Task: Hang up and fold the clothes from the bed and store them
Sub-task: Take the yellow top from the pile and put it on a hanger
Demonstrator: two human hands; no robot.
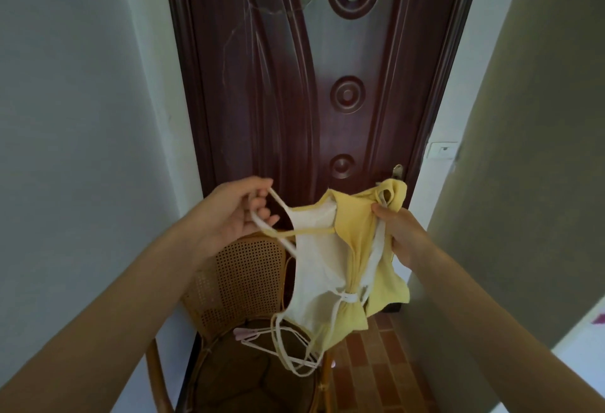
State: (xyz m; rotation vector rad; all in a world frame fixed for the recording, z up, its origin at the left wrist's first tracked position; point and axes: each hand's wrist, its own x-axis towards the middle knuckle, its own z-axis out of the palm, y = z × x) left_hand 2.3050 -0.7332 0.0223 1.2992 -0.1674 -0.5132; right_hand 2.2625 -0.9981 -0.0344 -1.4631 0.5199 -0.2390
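Two bare forearms reach in from the lower corners of the frame. At centre left, the left hand [234, 213] curls its fingers around a thin white shoulder strap [278, 204], pinching it near the fingertips. At centre right, the right hand [401, 234] grips a bunched edge of the pale yellow strappy top with white lining [343, 268], which hangs spread between both hands in the middle of the frame, loose white cords trailing below it. Under the garment, at lower centre, a woven rattan chair with a dark round cushion [242, 275] carries several white and pink plastic hangers [278, 344] on its seat. Terracotta floor tiles [370, 370] show at lower right. Behind, a dark red carved wooden door [327, 85] fills the upper centre between pale walls.
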